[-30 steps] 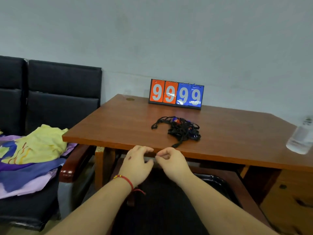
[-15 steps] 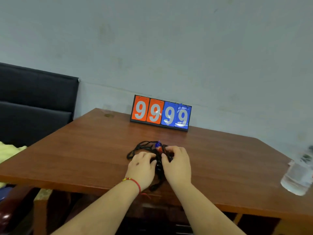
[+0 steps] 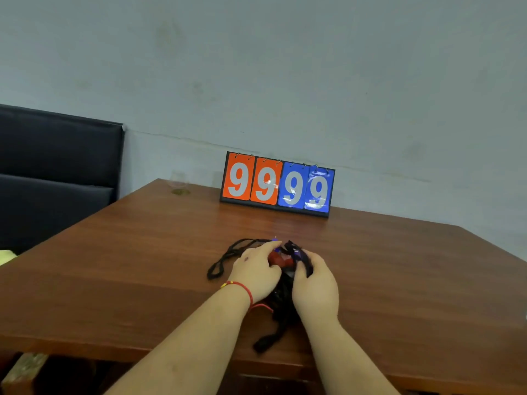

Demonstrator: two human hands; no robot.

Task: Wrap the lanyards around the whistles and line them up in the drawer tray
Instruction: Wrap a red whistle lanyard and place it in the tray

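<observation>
Both hands cupped a tangled heap near the table's front edge: left hand gripping the black lanyards, right hand pinching a strap, apparently to free a red whistle between them.

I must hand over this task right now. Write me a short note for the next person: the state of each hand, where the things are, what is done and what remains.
Left hand: curled into the tangled pile of black cord lanyards on the brown wooden table, gripping it beside a red plastic whistle.
Right hand: grips the same pile, one black strap over its fingers.
A blue whistle part peeks out near the left fingertips.
Done: nothing wrapped yet; all lanyards tangled together.
Left: separate each whistle, wrap its lanyard, line them up in the drawer tray, which is not in view.
</observation>
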